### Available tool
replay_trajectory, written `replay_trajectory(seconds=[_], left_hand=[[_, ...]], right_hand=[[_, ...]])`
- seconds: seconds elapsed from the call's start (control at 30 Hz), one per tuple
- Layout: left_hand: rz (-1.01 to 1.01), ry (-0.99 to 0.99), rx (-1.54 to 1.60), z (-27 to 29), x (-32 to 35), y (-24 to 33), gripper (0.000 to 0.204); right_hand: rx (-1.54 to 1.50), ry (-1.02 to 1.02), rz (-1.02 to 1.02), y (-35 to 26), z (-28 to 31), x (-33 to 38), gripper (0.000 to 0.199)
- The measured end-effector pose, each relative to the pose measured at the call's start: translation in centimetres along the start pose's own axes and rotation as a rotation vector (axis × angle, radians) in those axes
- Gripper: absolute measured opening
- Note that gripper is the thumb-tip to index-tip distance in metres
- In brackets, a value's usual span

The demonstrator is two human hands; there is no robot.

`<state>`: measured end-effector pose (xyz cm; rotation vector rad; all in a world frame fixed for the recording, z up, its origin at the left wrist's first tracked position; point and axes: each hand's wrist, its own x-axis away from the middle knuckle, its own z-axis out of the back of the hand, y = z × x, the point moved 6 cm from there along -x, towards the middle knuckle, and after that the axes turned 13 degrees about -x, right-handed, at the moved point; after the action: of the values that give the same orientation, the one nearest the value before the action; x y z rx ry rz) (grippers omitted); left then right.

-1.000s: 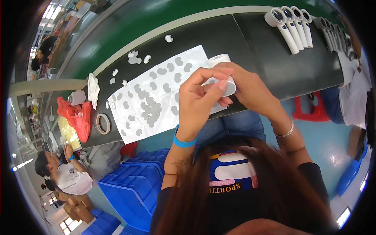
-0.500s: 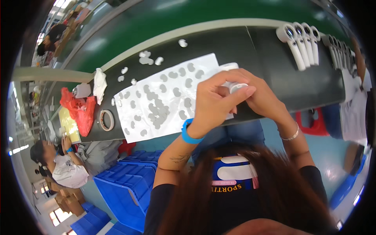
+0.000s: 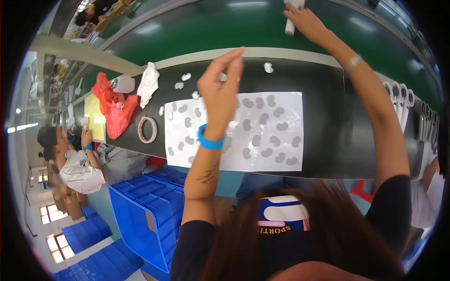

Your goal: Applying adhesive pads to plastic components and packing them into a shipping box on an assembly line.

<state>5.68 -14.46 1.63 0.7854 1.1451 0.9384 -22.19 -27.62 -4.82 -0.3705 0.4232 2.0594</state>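
My left hand (image 3: 220,91), with a blue wristband, hovers over the far edge of a white sheet (image 3: 293,161). Its fingers are stretched out and the thumb stands apart; a small pale piece shows between them, seemingly on the table behind. Grey kidney-shaped pieces (image 3: 264,118) are scattered over the sheet, partly hidden by my forearm. Far right, my right hand (image 3: 304,18) reaches over the green surface, fingers closed on a white magnifier (image 3: 290,27). Its handle points toward me; its head is largely covered by the fingers and cut by the frame's edge.
White magnifiers (image 3: 402,105) stand in a row at the right, partly behind my right arm. Left are a tape roll (image 3: 147,129), a red plastic bag (image 3: 117,114) and a white cloth (image 3: 148,83). Blue crates (image 3: 145,206) stand below; another person (image 3: 77,164) sits left.
My hands were together over the sheet's right end, around a white object. The right hand has moved far off to the green surface; the left has moved left and opened. The view has shifted.
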Motion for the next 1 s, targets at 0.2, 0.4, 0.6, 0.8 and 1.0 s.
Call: replay_trajectory(seconds=[0.2, 0.4, 0.6, 0.8, 1.0], left_hand=[[0.067, -0.112, -0.171, 2.7, 1.9, -3.4, 0.017], [-0.212, -0.456, -0.45, -1.5, 7.0, -3.5, 0.035], [-0.355, -0.47, -0.56, -3.5, 9.0, -4.4, 0.054], [-0.357, -0.443, -0.586, -3.5, 9.3, -4.3, 0.052], [-0.373, -0.407, -0.622, -5.3, 9.9, -4.3, 0.049]], right_hand=[[-0.53, 0.4, 0.115, 0.1, 3.8, 0.6, 0.028], [-0.894, 0.032, -0.415, -12.7, 7.6, 7.4, 0.015], [-0.965, 0.043, -0.652, -20.5, 6.8, 12.3, 0.013], [-1.17, 0.076, -0.7, -20.7, 6.9, 12.5, 0.013], [-1.336, 0.298, -0.773, -18.2, 11.4, 15.9, 0.009]])
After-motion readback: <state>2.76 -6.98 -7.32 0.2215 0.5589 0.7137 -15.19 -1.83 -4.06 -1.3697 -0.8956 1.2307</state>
